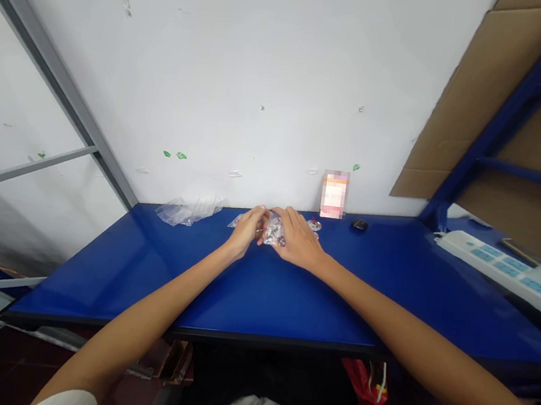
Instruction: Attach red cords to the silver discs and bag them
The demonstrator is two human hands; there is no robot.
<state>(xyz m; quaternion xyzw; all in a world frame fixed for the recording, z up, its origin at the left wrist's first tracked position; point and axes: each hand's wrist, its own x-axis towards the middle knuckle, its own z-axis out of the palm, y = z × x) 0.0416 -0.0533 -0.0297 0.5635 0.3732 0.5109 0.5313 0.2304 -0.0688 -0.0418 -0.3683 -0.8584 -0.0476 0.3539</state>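
Note:
A small clear plastic bag (275, 231) with small shiny metallic and dark pieces inside is held between my two hands, over the blue table. My right hand (299, 240) grips its right side, the back of the hand facing up. My left hand (246, 231) is closed at the bag's left edge, its fingertips curled and partly hidden. Just behind my left hand lies another bit of clear plastic (234, 222). Beyond my right hand is a small round item (314, 225) with red and white on it, partly covered by the hand.
Crumpled clear plastic bags (190, 211) lie at the back left of the blue table (263, 300). A blurred-out card (334, 195) leans on the white wall, with a small black object (359, 224) beside it. At the right lies a white power strip (504, 267) near a blue frame.

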